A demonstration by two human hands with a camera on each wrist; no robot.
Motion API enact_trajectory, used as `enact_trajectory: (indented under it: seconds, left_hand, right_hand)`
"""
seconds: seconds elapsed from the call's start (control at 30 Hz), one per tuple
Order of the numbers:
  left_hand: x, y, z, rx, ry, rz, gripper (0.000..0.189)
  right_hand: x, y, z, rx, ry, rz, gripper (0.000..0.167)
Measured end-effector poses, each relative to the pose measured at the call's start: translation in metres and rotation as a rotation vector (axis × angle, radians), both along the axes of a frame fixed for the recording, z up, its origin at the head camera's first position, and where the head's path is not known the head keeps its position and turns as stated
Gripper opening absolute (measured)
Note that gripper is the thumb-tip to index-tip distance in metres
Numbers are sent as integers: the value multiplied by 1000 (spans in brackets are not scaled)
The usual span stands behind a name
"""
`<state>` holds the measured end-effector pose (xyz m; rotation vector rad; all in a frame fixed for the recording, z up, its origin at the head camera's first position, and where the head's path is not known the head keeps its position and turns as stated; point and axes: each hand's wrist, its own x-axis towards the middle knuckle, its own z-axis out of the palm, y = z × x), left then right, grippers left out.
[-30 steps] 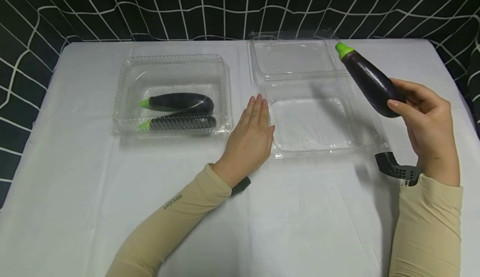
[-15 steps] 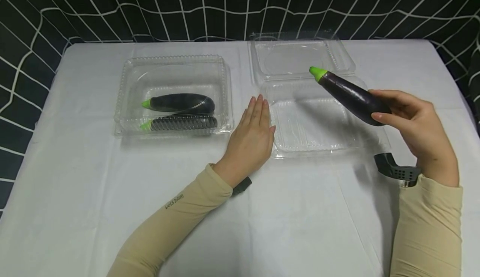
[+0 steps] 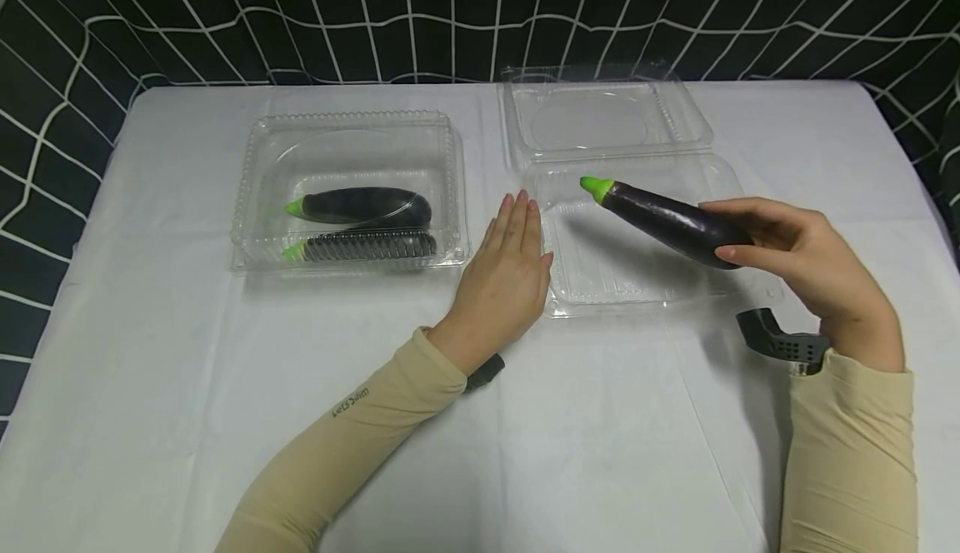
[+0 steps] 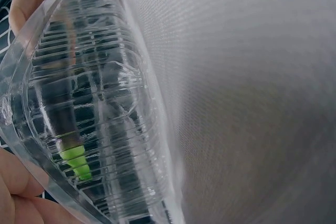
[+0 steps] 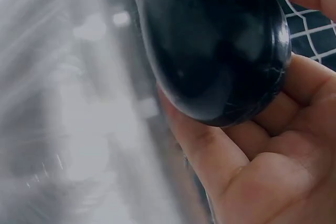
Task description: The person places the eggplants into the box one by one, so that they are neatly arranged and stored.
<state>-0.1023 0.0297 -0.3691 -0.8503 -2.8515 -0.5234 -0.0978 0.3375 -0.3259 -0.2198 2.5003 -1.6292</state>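
Observation:
An eggplant (image 3: 667, 221), dark purple with a green stem end, is held by its thick end in my right hand (image 3: 810, 261), thumb on the near side. It hangs tilted above the base of an open clear plastic clamshell box (image 3: 600, 291), its stem pointing left. My left hand (image 3: 501, 274) lies with straight fingers against that box's left edge. The left wrist view shows the eggplant's green stem (image 4: 77, 162) through the ribbed plastic wall (image 4: 115, 129). In the right wrist view the eggplant's rounded end (image 5: 215, 51) sits between thumb and fingers (image 5: 205, 150).
Left of my left hand stands a closed clear clamshell box (image 3: 345, 141) with two eggplants (image 3: 367, 206) inside. The open box's lid (image 3: 600, 116) leans back at the rear of the white-covered table (image 3: 360, 470). A white net (image 3: 420, 16) hangs over dark cloth behind.
My right hand has carried the eggplant left and down, from beyond the open box's right side to over its base. The eggplant has swung nearer to level. My left hand stays in place.

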Motion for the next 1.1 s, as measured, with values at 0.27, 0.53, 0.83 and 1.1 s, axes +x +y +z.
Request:
enact_trajectory:
  seconds: [0.27, 0.53, 0.83, 1.1]
  left_hand:
    - [0, 0, -1, -9, 13, 1, 53]
    - [0, 0, -1, -2, 13, 2, 53]
    - [0, 0, 0, -7, -6, 0, 53]
    - [0, 1, 0, -8, -17, 1, 53]
  right_hand:
    - [-2, -9, -1, 76, -2, 56, 42]
    - [-4, -14, -5, 174, -18, 59, 44]
    - [-5, -22, -8, 251, -52, 81, 44]
    - [-8, -27, -12, 283, -57, 108, 45]
